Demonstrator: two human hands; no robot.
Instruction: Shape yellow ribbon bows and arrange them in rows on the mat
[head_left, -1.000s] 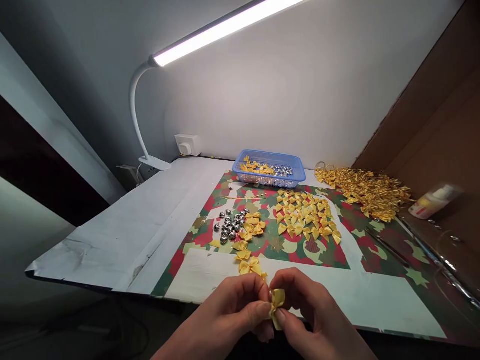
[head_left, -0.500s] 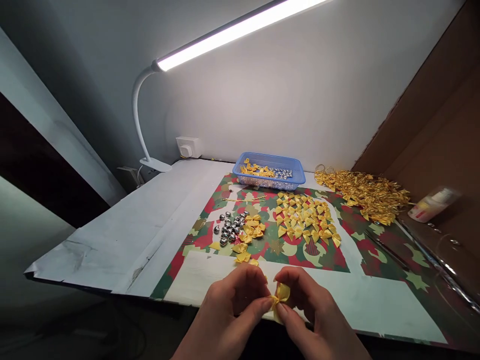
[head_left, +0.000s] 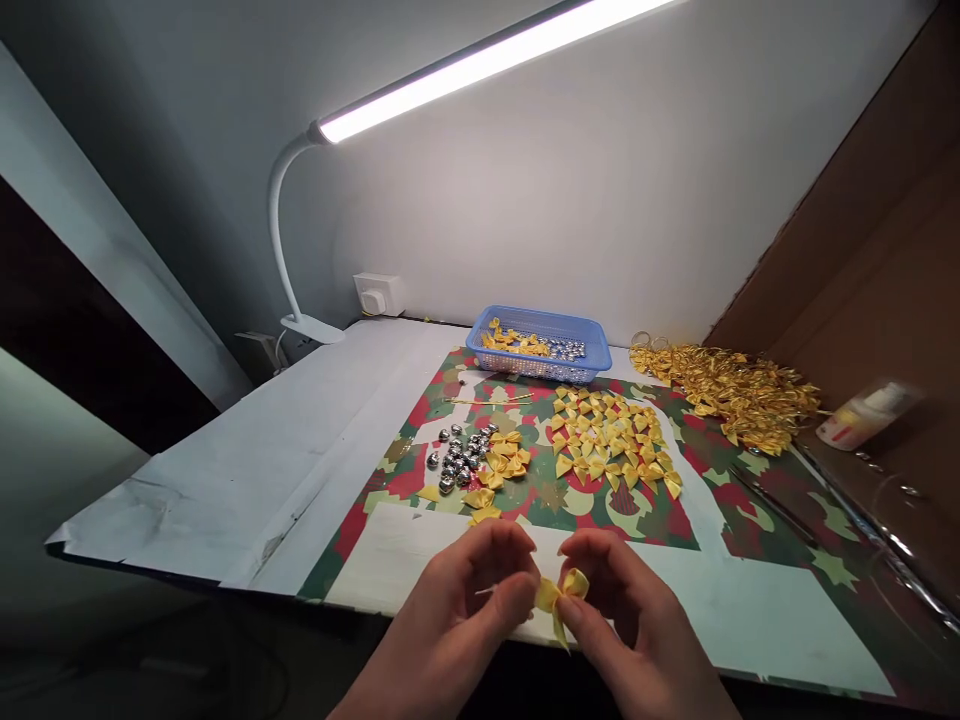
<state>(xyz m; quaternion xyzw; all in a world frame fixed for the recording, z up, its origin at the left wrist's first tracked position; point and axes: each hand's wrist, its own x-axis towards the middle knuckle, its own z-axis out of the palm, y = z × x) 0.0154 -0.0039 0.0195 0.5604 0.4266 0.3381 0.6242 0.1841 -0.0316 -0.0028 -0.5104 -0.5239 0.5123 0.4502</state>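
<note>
Near the table's front edge, a small yellow ribbon bow (head_left: 549, 594) is held up between my two hands, its tail hanging down. My right hand (head_left: 630, 620) pinches it, the thumb pressed by the knot. With curled fingers and bent thumb, my left hand (head_left: 472, 610) grips the outer edge of the left loop; its fingertips behind the loop are hidden. Just beyond my left hand lie loose yellow bows (head_left: 507, 462) beside a cluster of silver jingle bells (head_left: 459, 462). Farther right, many yellow bows (head_left: 611, 435) are spread flat in rough rows.
A blue basket (head_left: 592, 358) with bows and silver bells stands at the back. Gold cords (head_left: 735, 390) are heaped at the right, near a white bottle (head_left: 862, 415) and tweezers (head_left: 776, 505). A lamp (head_left: 277, 230) is clamped at the back left.
The bow has turned to show both loops and its tail. My left thumb has drawn back from the knot to the left loop's edge; the right hand has shifted slightly right.
</note>
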